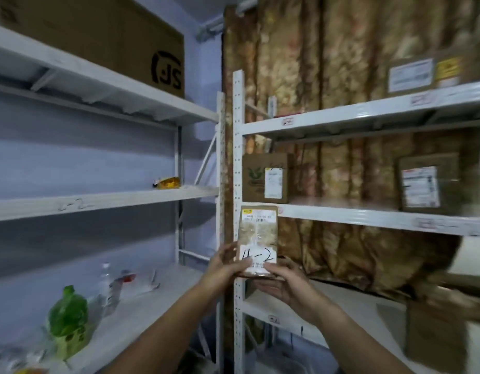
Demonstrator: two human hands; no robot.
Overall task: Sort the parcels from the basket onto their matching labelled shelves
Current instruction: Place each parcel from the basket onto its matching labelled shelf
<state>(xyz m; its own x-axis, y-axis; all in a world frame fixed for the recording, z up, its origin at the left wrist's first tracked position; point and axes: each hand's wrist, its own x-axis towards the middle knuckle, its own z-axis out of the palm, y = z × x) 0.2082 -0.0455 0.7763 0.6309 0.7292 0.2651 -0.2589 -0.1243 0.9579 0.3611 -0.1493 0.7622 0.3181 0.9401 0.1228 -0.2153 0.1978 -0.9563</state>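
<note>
Parcel [257, 236] marked "4-2" looks light, flat and thin, probably a little bendy and slick-faced, so taking it by the edges suits it best. It stands upright in front of the rack post [238, 157]. The left hand [225, 265] pinches its lower left edge, and the right hand [283, 283] curls round its bottom right corner.

Just above the fingers [229, 255] of the left hand [222, 267] and right hand [286, 283], the parcel [257, 233] bore a handwritten "4-2". Its top label began "4420". High left of the fingers, a cardboard box [112, 36] showed a "JS" logo. Left of them, a shelf edge [75, 205] carried faint writing ending "-2". The shelf tags [287, 121] right of them were unreadable.
</note>
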